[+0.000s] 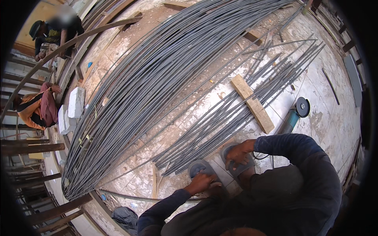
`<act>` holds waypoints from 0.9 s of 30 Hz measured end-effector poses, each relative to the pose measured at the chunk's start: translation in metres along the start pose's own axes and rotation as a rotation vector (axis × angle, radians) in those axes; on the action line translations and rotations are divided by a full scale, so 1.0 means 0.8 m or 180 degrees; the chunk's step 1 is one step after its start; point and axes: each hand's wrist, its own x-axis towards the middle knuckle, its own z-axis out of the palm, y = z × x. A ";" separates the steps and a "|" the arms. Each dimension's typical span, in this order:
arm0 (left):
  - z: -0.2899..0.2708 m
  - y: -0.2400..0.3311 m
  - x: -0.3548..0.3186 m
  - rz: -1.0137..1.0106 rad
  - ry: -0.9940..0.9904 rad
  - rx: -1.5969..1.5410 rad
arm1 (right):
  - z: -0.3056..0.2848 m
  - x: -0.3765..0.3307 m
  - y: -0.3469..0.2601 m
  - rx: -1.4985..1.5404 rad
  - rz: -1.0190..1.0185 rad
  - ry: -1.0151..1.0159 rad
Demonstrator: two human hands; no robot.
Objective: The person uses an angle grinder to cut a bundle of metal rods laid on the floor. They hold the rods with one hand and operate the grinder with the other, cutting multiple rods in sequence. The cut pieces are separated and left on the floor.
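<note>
Left hand (201,182) rests, fingers curled, on the left sandal (198,168); right hand (238,154) lies loosely bent on the right sandal (236,162). Neither clearly grips. Keep feet flat, clear of the short rods (236,110) whose near ends lie just beyond. Farther: wooden block (252,103), angle grinder (294,114), long rod bundle (149,86) toward the floor's far edge.

Both arms, in dark blue sleeves, reach down and forward; the left hand (201,182) is curled, fingers bent under; the right hand (238,154) lies flatter, fingers spread.
</note>
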 end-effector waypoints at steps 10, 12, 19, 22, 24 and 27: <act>0.000 -0.010 0.029 0.0272 -0.0129 -0.0303 | 0.000 0.002 -0.005 0.0266 0.0287 -0.0145; 0.005 -0.018 0.030 0.0265 -0.0031 -0.0355 | -0.002 0.003 -0.005 0.0276 0.0274 -0.0137; 0.011 -0.020 0.034 0.0226 -0.0392 0.0217 | 0.011 0.019 0.029 -0.0036 -0.0234 0.0106; 0.023 -0.025 0.029 0.0163 -0.0641 0.0314 | 0.003 0.013 0.011 0.0000 -0.0017 -0.0031; 0.015 -0.017 0.032 0.0158 -0.0821 0.0278 | -0.001 0.001 -0.003 0.0057 0.0077 -0.0044; -0.022 0.011 0.029 0.0138 -0.0966 0.0079 | 0.001 0.006 0.003 0.0001 -0.0148 0.0059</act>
